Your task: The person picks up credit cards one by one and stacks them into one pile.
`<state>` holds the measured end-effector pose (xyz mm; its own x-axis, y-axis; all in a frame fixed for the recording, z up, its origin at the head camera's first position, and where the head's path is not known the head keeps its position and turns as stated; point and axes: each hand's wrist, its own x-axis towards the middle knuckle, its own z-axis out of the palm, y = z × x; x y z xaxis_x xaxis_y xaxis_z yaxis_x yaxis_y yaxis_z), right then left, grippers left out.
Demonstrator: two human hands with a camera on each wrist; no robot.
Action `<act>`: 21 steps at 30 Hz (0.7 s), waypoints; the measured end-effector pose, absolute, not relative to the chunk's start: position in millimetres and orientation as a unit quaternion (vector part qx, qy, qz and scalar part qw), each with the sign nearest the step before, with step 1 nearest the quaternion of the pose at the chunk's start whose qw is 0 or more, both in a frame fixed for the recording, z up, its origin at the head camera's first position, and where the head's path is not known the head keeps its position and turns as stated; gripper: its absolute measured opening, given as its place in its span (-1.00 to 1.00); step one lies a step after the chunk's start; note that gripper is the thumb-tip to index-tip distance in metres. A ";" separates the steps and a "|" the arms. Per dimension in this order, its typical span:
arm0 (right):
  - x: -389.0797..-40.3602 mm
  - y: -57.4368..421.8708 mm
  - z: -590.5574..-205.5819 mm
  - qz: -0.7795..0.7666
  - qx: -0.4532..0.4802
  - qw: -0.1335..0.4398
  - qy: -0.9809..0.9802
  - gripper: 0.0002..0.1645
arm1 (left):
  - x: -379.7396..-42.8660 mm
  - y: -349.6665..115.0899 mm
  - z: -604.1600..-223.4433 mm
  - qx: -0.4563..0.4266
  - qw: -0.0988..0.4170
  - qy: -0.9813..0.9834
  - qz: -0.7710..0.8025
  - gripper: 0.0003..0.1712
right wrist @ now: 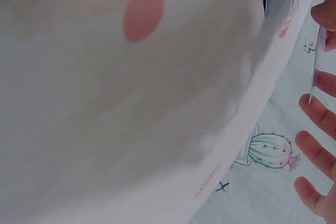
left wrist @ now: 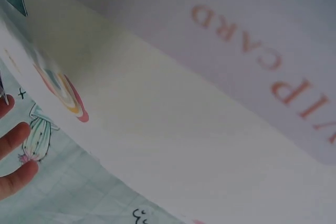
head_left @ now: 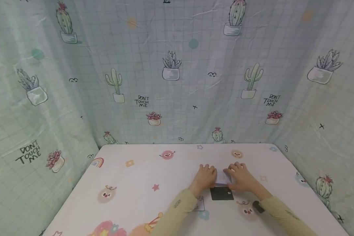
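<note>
A thin pale card [head_left: 222, 177] stands between the two hands in the head view. At its left side, my left hand [head_left: 206, 177] holds the edge with bent fingers. My right hand [head_left: 240, 177] grips the opposite side; in the right wrist view the card's narrow edge [right wrist: 317, 61] runs between thumb and fingers, the other fingers spread. Just in front of it lies a black card [head_left: 222, 193] with a small light square. A lavender card with "VIP CARD" lettering [left wrist: 236, 38] fills the upper left wrist view.
Partly behind the left sleeve, a white card [head_left: 200, 205] lies on the printed tabletop [head_left: 129, 183]. Beside the right sleeve is a small dark object [head_left: 258, 206]. Cactus-printed curtains [head_left: 183, 88] enclose the back and both sides of the table.
</note>
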<state>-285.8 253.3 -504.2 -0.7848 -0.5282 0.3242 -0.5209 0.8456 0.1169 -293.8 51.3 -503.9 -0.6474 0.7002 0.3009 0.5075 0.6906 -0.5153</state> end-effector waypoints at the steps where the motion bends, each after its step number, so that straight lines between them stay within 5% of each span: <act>1: -285.2 253.0 -503.2 -0.012 0.278 0.176 -0.944 -0.36 | -293.9 50.6 -503.2 -0.342 0.248 -0.885 0.196 -0.36; 21: -274.7 244.0 -495.5 0.014 0.292 0.211 -0.933 -0.37 | -286.4 34.9 -491.9 -0.362 0.274 -0.870 0.193 -0.36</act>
<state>-274.7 244.0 -495.5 -0.7409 -0.5384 0.4015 -0.5504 0.8293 0.0963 -286.4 34.9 -491.9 -0.5875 0.7359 0.3366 0.5241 0.6630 -0.5345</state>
